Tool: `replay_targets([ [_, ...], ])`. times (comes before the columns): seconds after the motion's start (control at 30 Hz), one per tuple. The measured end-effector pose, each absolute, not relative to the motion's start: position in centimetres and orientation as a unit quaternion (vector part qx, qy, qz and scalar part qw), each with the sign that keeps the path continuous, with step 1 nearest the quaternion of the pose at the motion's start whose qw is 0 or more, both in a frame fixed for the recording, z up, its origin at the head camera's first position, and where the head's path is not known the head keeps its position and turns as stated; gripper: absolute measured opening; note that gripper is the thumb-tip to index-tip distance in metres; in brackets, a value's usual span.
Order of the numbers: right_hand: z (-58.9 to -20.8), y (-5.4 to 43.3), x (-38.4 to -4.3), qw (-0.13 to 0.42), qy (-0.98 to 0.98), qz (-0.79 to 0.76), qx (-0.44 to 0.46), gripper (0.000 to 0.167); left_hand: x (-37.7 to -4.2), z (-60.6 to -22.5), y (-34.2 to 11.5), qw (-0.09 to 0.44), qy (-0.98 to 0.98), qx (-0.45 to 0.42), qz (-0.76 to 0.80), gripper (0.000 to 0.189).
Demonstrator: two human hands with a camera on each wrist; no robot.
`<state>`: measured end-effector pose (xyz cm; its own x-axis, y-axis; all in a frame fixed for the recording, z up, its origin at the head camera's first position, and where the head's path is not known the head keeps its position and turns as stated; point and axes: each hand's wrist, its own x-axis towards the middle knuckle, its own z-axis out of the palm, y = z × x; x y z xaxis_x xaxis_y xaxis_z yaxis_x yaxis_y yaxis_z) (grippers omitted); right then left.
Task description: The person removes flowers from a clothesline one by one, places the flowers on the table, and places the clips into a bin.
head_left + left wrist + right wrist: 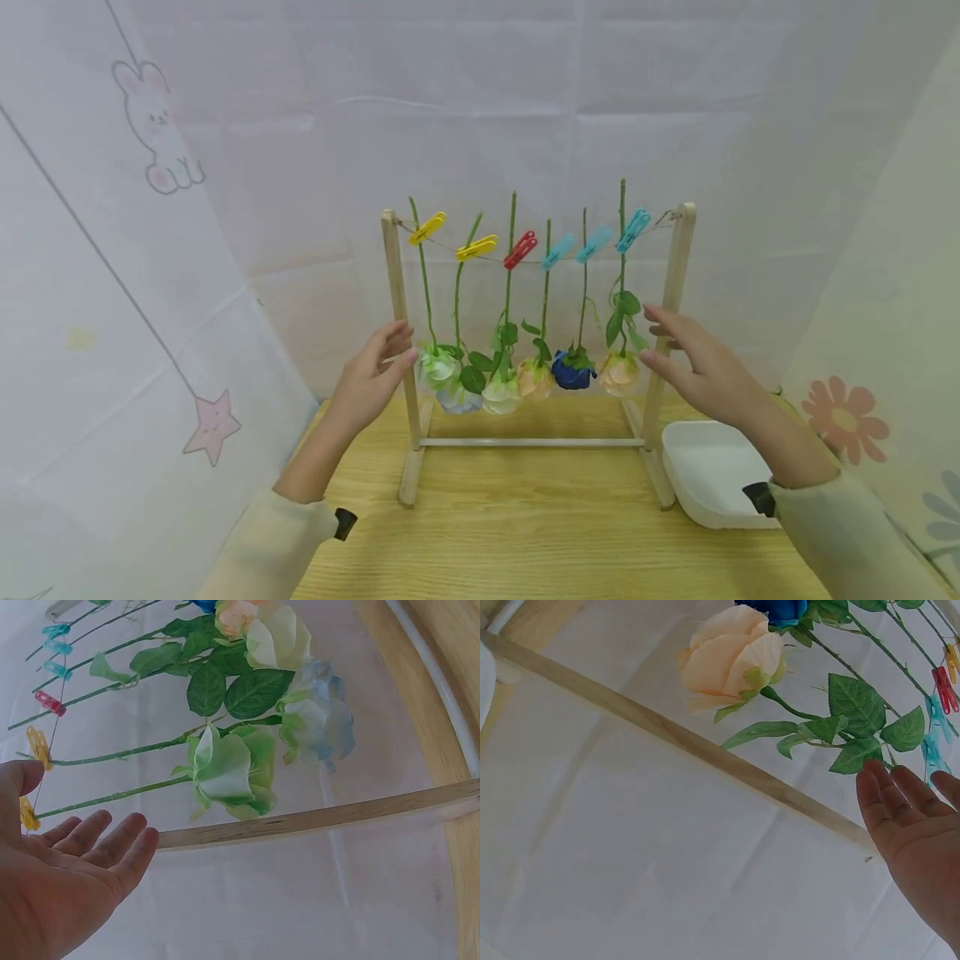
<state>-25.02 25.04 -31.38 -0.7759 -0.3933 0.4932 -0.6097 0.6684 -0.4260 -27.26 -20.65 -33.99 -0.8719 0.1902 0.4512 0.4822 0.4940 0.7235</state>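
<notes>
Several artificial roses hang upside down from a cord on a wooden rack [677, 275], each stem pinned by a clothespin. From left to right hang a green rose [439, 367], a pale blue rose [459, 400], a cream rose [501, 393], a peach rose [535, 379], a dark blue rose [573, 371] and another peach rose [619, 372]. Yellow, red [521, 250] and light blue clothespins grip the stems. My left hand [372, 375], fingers relaxed and holding nothing, is by the left post. Beside the right post, my right hand [701, 362] is likewise relaxed, near the last rose's leaves.
A white plastic basin [712, 467] stands on the wooden table [517, 533], right of the rack's foot. A white bar [532, 442] joins the rack's two feet. Behind and at the sides hang pale sheets with printed rabbit, star and flower drawings.
</notes>
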Motion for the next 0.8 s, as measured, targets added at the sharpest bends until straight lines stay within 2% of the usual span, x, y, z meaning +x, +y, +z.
replay_targets([
  [0.3,-28.9,22.6,-25.4,0.157,-0.876,0.344,0.298,0.059,-28.6,-32.8,-20.2,0.16,-0.836,-0.196,-0.486,0.061],
  [0.8,-25.3,18.5,-27.0,0.142,-0.864,0.363,0.318,0.055,-29.6,-31.0,-18.8,0.123,-0.82,-0.185,-0.527,0.065],
])
